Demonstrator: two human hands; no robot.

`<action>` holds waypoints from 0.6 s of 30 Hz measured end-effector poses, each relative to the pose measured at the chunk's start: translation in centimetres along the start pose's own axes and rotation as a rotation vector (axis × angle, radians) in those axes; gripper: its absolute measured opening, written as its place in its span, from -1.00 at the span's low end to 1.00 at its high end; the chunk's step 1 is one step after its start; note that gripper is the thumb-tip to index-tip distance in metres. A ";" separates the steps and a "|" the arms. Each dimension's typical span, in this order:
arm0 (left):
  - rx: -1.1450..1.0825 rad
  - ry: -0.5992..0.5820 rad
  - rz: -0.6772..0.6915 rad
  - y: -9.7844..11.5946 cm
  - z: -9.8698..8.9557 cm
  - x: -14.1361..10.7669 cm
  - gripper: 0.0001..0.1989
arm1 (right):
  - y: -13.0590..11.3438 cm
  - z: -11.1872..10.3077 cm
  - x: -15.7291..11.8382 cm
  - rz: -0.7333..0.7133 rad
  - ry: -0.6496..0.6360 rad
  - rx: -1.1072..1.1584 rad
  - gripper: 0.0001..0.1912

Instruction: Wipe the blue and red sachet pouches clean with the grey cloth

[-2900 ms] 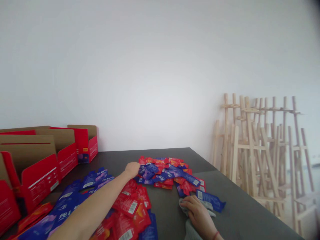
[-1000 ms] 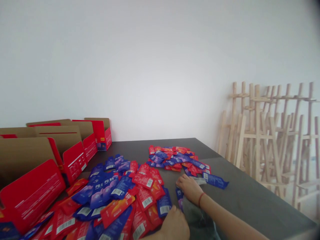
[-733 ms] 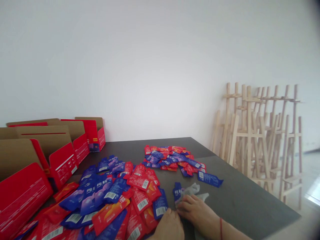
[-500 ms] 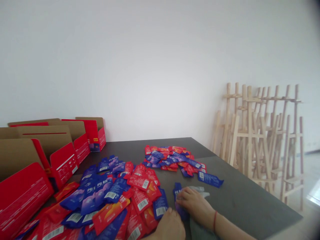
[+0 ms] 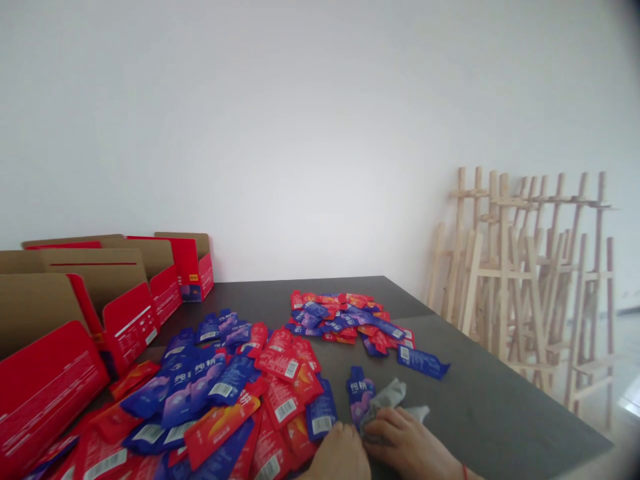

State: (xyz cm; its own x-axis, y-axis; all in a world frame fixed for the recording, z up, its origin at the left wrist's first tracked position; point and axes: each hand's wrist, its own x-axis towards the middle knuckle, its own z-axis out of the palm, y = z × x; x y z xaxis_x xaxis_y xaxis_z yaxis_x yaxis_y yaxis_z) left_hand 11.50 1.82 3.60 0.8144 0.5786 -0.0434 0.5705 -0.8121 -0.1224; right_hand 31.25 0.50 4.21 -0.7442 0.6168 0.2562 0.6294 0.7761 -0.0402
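A blue pouch [image 5: 361, 395] with purple fruit printed on it lies flat on the dark table in front of my hands. My left hand [image 5: 343, 453] is closed at the pouch's lower end, its fingertips hidden. My right hand [image 5: 407, 437], with fingers curled, grips a crumpled grey cloth [image 5: 393, 395] at the pouch's lower right edge. To the left, right beside my left hand, spreads a heap of red pouches [image 5: 280, 400] and blue pouches [image 5: 195, 383], some with barcodes facing up.
Open red cardboard boxes [image 5: 127, 327] line the left side. Farther back on the table [image 5: 480, 393] is a second pile of pouches [image 5: 345, 317], with a single blue pouch [image 5: 423, 361] near its right end. Wooden easels [image 5: 505, 280] stand beyond the right edge, before a white wall.
My right hand has drawn back toward me with the grey cloth, uncovering more of the blue pouch's front. The left hand has barely moved.
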 end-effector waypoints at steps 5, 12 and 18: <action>0.023 -0.049 0.016 0.3 -1.1 0.1 -0.76 | 1.9 0.2 0.8 0.156 0.002 0.012 -0.64; 0.071 -0.170 0.051 -1.0 -4.3 0.2 -0.87 | 7.4 0.5 5.3 0.487 0.060 -0.013 -0.45; 0.157 0.136 0.382 -3.8 -5.1 2.4 -0.78 | 7.2 1.1 1.2 0.357 0.155 0.133 -0.47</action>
State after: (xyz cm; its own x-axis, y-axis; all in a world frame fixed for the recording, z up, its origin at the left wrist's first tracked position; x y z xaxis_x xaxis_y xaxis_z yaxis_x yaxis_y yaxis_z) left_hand 11.89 5.90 9.05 0.9766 0.2146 0.0146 0.2104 -0.9388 -0.2728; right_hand 34.62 7.00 3.20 -0.4353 0.8314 0.3454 0.8003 0.5330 -0.2745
